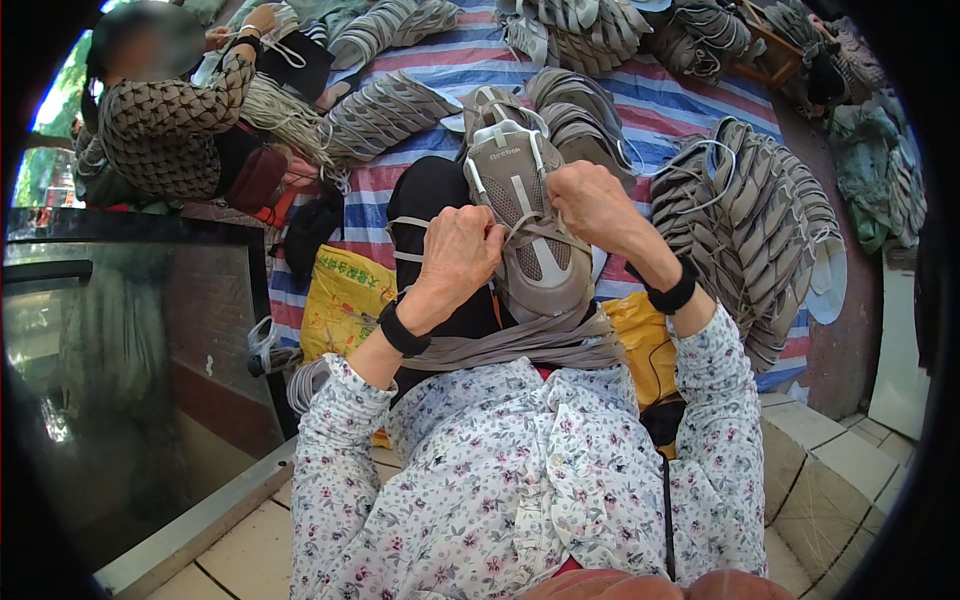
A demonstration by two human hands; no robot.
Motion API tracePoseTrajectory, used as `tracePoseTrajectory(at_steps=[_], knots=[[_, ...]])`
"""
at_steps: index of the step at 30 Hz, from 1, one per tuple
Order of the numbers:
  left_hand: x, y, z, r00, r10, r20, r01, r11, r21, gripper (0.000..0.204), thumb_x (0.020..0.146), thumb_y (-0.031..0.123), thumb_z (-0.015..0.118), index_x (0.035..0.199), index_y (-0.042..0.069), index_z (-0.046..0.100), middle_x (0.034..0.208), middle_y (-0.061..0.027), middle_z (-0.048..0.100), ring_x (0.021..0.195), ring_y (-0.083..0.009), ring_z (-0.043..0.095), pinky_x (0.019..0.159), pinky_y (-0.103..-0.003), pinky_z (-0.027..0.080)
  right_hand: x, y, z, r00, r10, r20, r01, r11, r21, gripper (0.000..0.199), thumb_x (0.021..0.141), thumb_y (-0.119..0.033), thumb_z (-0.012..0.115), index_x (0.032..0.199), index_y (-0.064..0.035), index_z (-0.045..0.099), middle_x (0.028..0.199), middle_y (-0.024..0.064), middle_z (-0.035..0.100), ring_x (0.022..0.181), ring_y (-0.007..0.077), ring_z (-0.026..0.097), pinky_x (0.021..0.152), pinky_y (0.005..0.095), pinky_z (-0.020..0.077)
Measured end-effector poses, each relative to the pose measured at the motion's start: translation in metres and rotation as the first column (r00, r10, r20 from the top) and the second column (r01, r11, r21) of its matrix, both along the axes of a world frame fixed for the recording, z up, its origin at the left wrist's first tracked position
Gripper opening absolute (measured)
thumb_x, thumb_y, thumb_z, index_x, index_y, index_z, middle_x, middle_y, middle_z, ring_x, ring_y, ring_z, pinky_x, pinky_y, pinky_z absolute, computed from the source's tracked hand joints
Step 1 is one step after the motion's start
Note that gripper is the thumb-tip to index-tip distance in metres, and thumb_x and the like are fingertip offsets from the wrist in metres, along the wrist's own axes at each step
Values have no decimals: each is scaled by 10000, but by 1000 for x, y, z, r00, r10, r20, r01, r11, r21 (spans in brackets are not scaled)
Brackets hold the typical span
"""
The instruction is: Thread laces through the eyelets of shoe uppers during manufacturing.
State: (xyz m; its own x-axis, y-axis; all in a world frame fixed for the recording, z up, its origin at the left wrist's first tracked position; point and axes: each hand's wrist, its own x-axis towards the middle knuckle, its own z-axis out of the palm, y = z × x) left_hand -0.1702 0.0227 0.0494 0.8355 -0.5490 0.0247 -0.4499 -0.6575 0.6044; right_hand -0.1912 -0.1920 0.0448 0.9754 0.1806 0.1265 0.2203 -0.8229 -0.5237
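A grey-taupe shoe upper (535, 205) with mesh panels and pale strips lies across my lap, its toe toward me. My left hand (462, 252) is closed in a pinch at the upper's left edge. On the other side, my right hand (597, 207) is closed too, fingertips pressed together. A thin grey shoelace (524, 228) crosses the upper between both hands; its ends disappear into my fingers. A bundle of grey laces (520, 348) lies over my lap, just below the toe.
Stacks of grey shoe uppers (755, 230) lie on the striped sheet (640, 115), right and ahead. A co-worker (170, 120) sits at far left beside pale laces (270, 120). A yellow bag (340, 300) is under my legs; a glass door (140, 340) stands at left.
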Motion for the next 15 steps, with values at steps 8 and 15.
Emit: tracePoseTrajectory(at_steps=[8,15], knots=[[-2,17,2,901,1,-433,-120,961,-247,222,893,125,632,793,-69,674,644,-123,671,602,-216,708,558,-294,536,-12,5,27,964,-11,265,25,998,-49,74,780,-48,637,831,-7,671,875,146,642,848,354,629,750,432,471],[0,21,-11,799,-32,-601,-186,936,-298,218,922,122,601,896,-73,695,727,-81,688,625,-128,692,571,-231,536,-1,29,9,975,199,100,-211,969,131,63,773,3,647,808,10,699,881,133,622,866,336,619,783,415,471]])
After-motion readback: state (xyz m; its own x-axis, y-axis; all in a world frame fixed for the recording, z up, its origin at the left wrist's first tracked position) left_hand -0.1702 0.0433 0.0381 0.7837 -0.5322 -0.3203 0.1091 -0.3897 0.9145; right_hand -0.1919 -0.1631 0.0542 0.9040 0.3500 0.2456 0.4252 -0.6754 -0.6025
